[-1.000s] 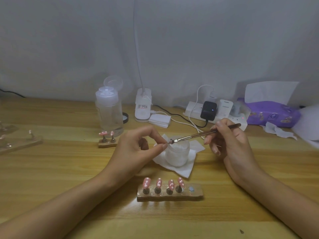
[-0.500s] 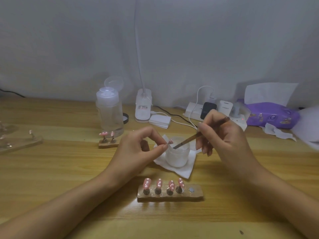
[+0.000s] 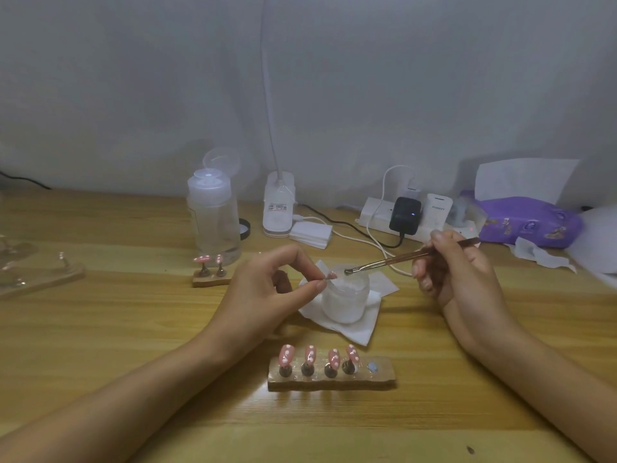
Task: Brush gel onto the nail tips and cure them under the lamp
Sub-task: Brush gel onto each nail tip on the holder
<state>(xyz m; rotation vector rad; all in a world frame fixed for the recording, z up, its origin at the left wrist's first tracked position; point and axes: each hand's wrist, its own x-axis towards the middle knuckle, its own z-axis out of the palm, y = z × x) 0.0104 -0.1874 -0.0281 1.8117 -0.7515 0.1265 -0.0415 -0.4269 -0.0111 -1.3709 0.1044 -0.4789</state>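
My left hand (image 3: 270, 292) pinches a small pink nail tip (image 3: 331, 275) between thumb and forefinger, just left of the white gel jar (image 3: 345, 297). My right hand (image 3: 457, 272) grips a thin metal brush (image 3: 397, 259); its bristle end rests at the jar's open rim. In front of me a wooden holder (image 3: 334, 380) carries several pink nail tips (image 3: 310, 355) with white dots on pegs. A smaller holder (image 3: 211, 279) with two pink tips stands near the bottle. The white lamp (image 3: 279, 208) stands at the back, its neck rising out of view.
A clear pump bottle (image 3: 213, 218) stands left of the lamp. A power strip (image 3: 414, 215) with a black adapter and cables lies at the back right, beside a purple tissue pack (image 3: 527, 222). A white wipe (image 3: 364, 325) lies under the jar. A clear stand (image 3: 36, 275) sits far left.
My right hand drew closer to the nail tip, then pulled back to the right. The brush tip went from the nail tip to the jar's rim. My left hand stayed put.
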